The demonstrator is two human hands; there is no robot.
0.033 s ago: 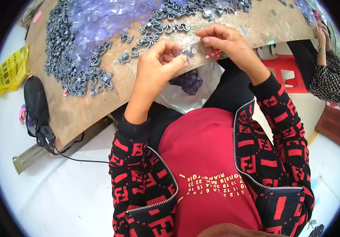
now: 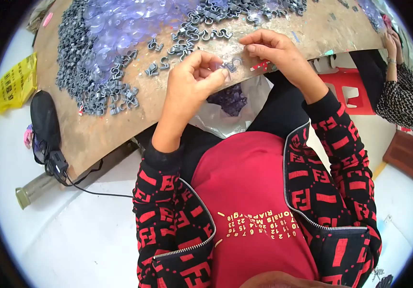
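My left hand (image 2: 195, 72) is closed, its thumb and bent forefinger pinching a clear suction cup (image 2: 219, 65) just over the table's near edge. A small grey clip (image 2: 235, 63) shows at the cup's right side; whether the two are joined is too small to tell. To the right my right hand (image 2: 269, 46) hovers over the edge, thumb and forefinger loosely apart, with nothing visible between them. Beyond my hands, loose grey clips (image 2: 182, 45) are scattered on the tabletop. A large heap of clear, bluish suction cups (image 2: 120, 29) lies farther back.
Grey clips (image 2: 74, 62) are piled along the left of the brown table (image 2: 89, 139). Between my legs hangs a clear plastic bag (image 2: 252, 98) with dark purplish pieces. A yellow bag (image 2: 14, 84) and black pouch (image 2: 44, 117) are at left. Another person's arm (image 2: 392, 62) and a red stool (image 2: 343, 89) are at right.
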